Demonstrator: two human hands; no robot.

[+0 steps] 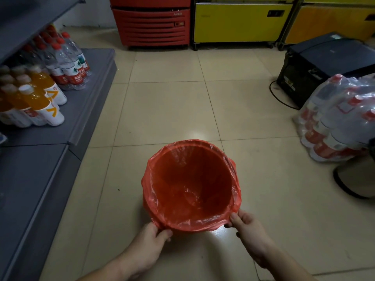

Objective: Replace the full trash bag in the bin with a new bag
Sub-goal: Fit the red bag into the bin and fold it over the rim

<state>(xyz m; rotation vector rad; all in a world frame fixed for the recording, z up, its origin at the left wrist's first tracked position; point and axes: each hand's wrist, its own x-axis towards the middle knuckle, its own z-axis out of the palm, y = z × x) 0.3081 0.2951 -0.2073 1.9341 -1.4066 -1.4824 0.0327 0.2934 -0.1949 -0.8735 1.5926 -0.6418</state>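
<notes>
A round bin stands on the tiled floor, lined with a thin red trash bag (190, 179) whose edge is folded over the whole rim. Nothing lies inside the bag. My left hand (154, 238) pinches the folded plastic at the near left of the rim. My right hand (247, 226) pinches the plastic at the near right of the rim. The bin's own wall is hidden under the bag.
A grey shelf (87, 110) on the left carries orange juice bottles (38, 104) and water bottles (67, 63). A shrink-wrapped bottle pack (341, 118) and a black box (316, 65) sit at the right. Red (152, 23) and yellow coolers (239, 23) stand behind.
</notes>
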